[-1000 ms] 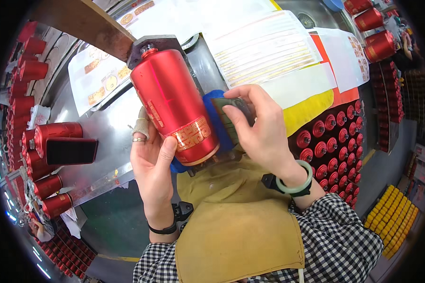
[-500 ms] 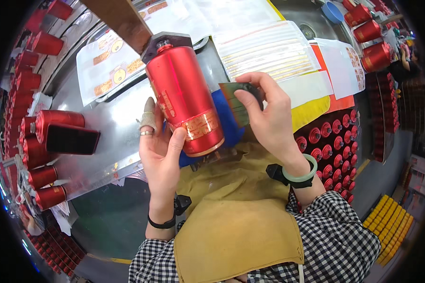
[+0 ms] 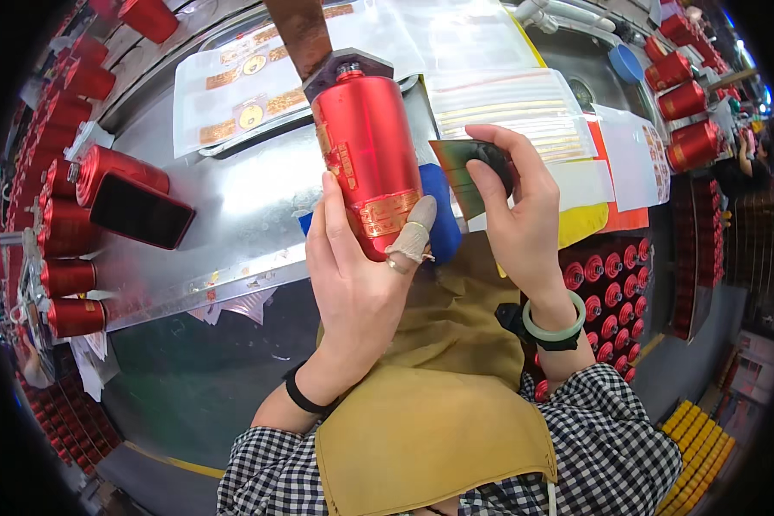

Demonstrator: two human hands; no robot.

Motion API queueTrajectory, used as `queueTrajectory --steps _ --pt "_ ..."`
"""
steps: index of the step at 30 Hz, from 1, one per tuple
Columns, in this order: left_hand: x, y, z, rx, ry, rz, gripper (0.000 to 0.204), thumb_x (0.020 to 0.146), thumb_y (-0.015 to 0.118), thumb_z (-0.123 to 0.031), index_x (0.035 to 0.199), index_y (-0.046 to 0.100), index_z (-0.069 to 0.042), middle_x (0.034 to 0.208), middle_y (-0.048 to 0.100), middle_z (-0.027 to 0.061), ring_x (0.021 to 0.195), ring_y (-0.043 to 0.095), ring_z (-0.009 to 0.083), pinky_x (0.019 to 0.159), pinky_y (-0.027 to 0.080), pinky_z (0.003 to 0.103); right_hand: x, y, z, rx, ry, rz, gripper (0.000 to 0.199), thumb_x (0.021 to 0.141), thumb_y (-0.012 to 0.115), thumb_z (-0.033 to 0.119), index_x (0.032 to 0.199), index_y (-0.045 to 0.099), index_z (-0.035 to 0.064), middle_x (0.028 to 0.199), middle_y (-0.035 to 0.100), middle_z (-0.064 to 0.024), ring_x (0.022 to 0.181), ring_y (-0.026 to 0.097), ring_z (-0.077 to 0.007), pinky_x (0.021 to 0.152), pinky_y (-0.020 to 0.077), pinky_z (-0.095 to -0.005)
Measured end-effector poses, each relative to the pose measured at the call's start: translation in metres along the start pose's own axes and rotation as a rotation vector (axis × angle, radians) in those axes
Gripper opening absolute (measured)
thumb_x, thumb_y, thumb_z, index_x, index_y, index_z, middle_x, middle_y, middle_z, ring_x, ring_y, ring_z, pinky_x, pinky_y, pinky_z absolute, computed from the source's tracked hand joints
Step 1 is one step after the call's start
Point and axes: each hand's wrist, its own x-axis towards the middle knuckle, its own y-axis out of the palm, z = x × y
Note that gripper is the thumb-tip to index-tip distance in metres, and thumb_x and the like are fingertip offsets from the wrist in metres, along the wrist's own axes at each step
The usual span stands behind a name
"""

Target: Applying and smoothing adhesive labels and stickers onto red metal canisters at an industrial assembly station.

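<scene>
My left hand (image 3: 357, 275) grips a red bottle (image 3: 367, 159) with gold labels around its lower end; its neck points away into a dark holder (image 3: 353, 69) on the metal table (image 3: 232, 215). A bandaged fingertip rests on the gold band. My right hand (image 3: 516, 215) holds a small dark flat scraper card (image 3: 460, 168) just right of the bottle, apart from it. A blue pad (image 3: 439, 215) lies under the bottle's base.
Sheets of gold stickers (image 3: 241, 86) and clear label sheets (image 3: 525, 103) lie on the table. A black phone (image 3: 142, 211) rests on red bottles (image 3: 69, 241) at the left. More red bottles (image 3: 688, 103) stand at the right, and a crate of them (image 3: 606, 292) below.
The bottle has swung more upright toward the holder. My right hand came off the bottle and moved right with the card. My left hand shifted up along the bottle's base.
</scene>
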Motion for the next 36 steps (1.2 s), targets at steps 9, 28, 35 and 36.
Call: queueTrajectory --steps 9,28,35,36 --pt "-0.022 0.02 0.031 -0.488 -0.069 -0.227 0.081 0.072 0.091 -0.003 0.146 0.06 -0.004 0.155 0.052 0.0253 0.132 0.06 0.0413 0.108 0.05 0.045 0.023 -0.008 0.03 -0.153 -0.283 0.084 0.045 0.086 0.071 -0.01 0.128 0.069 0.0061 0.104 0.071 -0.0136 0.095 0.069 -0.0265 0.084 0.0553 -0.0357" --pt "-0.034 0.029 0.023 -0.678 -0.247 -0.332 0.096 0.067 0.099 -0.02 0.146 0.046 -0.004 0.156 0.043 0.026 0.142 0.047 0.0409 0.115 0.04 0.048 0.013 0.024 0.054 -0.483 -0.835 0.442 0.027 0.076 0.07 0.015 0.102 0.074 0.0104 0.095 0.068 -0.0003 0.083 0.06 -0.0211 0.081 0.0504 -0.0356" --pt "-0.018 0.024 0.025 -0.727 -0.33 -0.211 0.106 0.066 0.102 -0.02 0.148 0.042 0.008 0.141 0.059 0.0192 0.125 0.062 0.0292 0.108 0.049 0.04 0.023 0.027 0.036 -0.405 -1.016 0.397 0.026 0.075 0.072 0.016 0.1 0.074 0.0168 0.098 0.069 0.0045 0.082 0.055 -0.019 0.078 0.0457 -0.0357" --pt "-0.019 0.025 0.025 -0.718 -0.347 -0.18 0.104 0.065 0.102 -0.021 0.147 0.044 0.008 0.14 0.06 0.0189 0.125 0.063 0.0288 0.108 0.049 0.039 0.01 0.025 0.041 -0.363 -1.014 0.462 0.023 0.076 0.072 0.016 0.098 0.075 0.0164 0.1 0.071 0.0042 0.077 0.053 -0.0183 0.078 0.0442 -0.034"
